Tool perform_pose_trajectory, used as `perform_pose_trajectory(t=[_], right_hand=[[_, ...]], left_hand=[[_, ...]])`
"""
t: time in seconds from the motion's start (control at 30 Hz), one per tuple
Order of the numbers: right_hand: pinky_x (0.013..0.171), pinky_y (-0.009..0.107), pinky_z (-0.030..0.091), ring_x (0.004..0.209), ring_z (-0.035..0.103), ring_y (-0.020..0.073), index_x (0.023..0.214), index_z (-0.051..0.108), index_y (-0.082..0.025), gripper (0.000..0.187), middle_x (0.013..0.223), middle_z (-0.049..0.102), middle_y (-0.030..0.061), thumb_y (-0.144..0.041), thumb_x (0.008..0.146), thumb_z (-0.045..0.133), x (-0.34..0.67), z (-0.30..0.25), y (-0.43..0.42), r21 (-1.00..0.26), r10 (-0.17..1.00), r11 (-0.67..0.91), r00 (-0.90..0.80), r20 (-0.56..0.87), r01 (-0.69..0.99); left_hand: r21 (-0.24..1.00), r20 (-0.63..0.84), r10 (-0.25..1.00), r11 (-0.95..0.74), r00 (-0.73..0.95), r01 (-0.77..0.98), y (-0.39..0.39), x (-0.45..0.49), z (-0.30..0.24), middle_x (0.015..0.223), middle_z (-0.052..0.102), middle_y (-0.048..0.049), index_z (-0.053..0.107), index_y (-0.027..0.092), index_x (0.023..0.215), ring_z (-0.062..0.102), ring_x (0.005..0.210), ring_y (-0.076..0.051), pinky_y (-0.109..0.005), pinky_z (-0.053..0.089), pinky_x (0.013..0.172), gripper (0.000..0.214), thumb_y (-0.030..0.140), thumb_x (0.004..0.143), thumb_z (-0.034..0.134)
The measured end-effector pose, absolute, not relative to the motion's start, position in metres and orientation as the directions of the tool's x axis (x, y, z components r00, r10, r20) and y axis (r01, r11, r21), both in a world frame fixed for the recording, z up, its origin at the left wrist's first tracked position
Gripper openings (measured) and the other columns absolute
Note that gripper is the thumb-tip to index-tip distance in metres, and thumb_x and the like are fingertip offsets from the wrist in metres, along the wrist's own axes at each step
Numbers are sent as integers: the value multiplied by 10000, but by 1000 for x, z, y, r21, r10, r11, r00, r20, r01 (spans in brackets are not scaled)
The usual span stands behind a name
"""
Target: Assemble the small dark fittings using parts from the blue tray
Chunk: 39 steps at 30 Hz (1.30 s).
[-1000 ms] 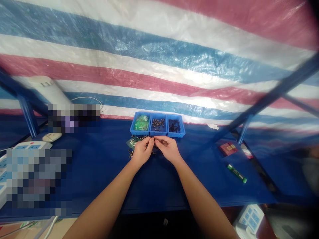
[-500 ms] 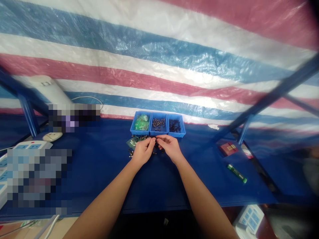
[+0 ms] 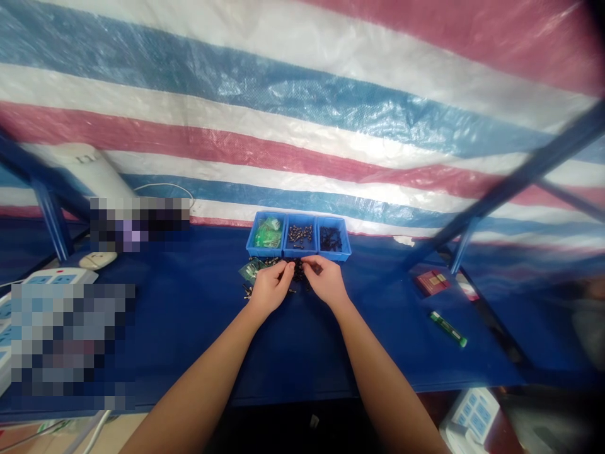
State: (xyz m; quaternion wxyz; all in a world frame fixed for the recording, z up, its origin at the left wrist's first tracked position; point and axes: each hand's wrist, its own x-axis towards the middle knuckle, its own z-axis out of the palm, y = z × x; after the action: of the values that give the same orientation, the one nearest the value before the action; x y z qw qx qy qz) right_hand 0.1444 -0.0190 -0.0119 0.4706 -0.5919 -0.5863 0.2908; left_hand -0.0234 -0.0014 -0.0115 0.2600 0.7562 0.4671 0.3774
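My left hand (image 3: 271, 287) is closed, thumb against fingers, over the blue tabletop; whatever it pinches is too small to make out. Just to its right, my right hand (image 3: 326, 277) is also closed, its fingertips together near a pile of small black parts (image 3: 299, 272). A small gap separates the two hands. Beyond them stand three joined blue bins: the left bin (image 3: 252, 244) has green packets, the middle bin (image 3: 299, 254) small brass-coloured parts, the right bin (image 3: 333, 256) black pieces. Beside my left hand lies a green bag (image 3: 250, 270) among small metal parts.
A green tube (image 3: 448, 328) and a dark red box (image 3: 432, 282) lie to the right. On the left are a white power strip (image 3: 61, 277) and a pale computer mouse (image 3: 97, 260). Blue frame bars (image 3: 501, 183) slope down at both sides, before a striped sheet (image 3: 283, 135).
My right hand has drawn slightly to the right, away from my left fingertips, so the black parts between them show more. My left hand stays nearly still.
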Motion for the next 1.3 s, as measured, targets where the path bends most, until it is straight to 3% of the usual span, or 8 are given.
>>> perform_pose_trajectory(t=[0.07,0.17,0.33,0.6,0.8,0.9,1.0,1.3], right_hand=[[785,335,528,789,643,188,972,715,-213,192,876,701,42,-264,814,617,148,-16,-19,-783,971,87,123,204,616],[784,317,517,861,633,204,990,714,-202,211,933,674,68,-259,797,651,151,-21,-18,-672,983,28,102,153,740],[831,308,497,886,626,203,958,725,-211,160,932,661,71,-238,832,629,149,-22,-19,-597,988,40,57,143,801],[828,295,497,841,643,183,856,729,-212,113,880,689,51,-169,830,627,148,-23,-18,-646,986,96,15,165,758],[822,325,516,826,654,192,893,736,-222,154,910,714,52,-215,851,587,143,-12,-20,-801,957,193,73,282,567],[759,327,545,768,671,193,908,733,-210,165,888,731,49,-304,826,625,140,-10,-19,-951,975,141,127,182,275],[734,328,557,749,683,194,929,727,-192,227,858,736,51,-364,790,669,137,-11,-18,-995,989,96,114,98,25],[855,383,555,900,695,228,951,751,-191,302,982,744,74,-410,745,723,130,0,-24,-989,998,67,30,63,-130]], left_hand=[[748,322,903,-426,283,509,-2,-23,-11,536,499,24,479,171,582,472,519,-97,-223,351,540,445,405,955,412],[753,316,905,-422,286,505,-2,-23,-11,538,500,25,478,173,586,473,522,-98,-224,355,548,441,405,955,413],[751,306,906,-418,292,511,-1,-23,-12,547,516,21,495,174,591,480,530,-100,-223,358,551,436,398,955,411],[740,312,903,-427,296,521,0,-24,-12,544,522,19,488,177,590,484,525,-104,-224,366,548,447,416,956,396],[770,300,917,-396,265,501,-1,-23,-8,574,546,29,567,189,742,520,544,-113,-221,384,552,342,429,940,427],[792,305,923,-382,234,476,-1,-21,-9,617,577,30,612,199,904,528,544,-116,-222,392,545,273,427,923,463],[795,317,920,-390,229,465,-1,-20,-10,661,610,20,638,202,951,534,552,-114,-223,406,552,264,417,911,490],[811,303,919,-387,251,438,1,-23,-11,694,649,2,646,198,1129,570,571,-119,-224,446,559,328,387,901,505]])
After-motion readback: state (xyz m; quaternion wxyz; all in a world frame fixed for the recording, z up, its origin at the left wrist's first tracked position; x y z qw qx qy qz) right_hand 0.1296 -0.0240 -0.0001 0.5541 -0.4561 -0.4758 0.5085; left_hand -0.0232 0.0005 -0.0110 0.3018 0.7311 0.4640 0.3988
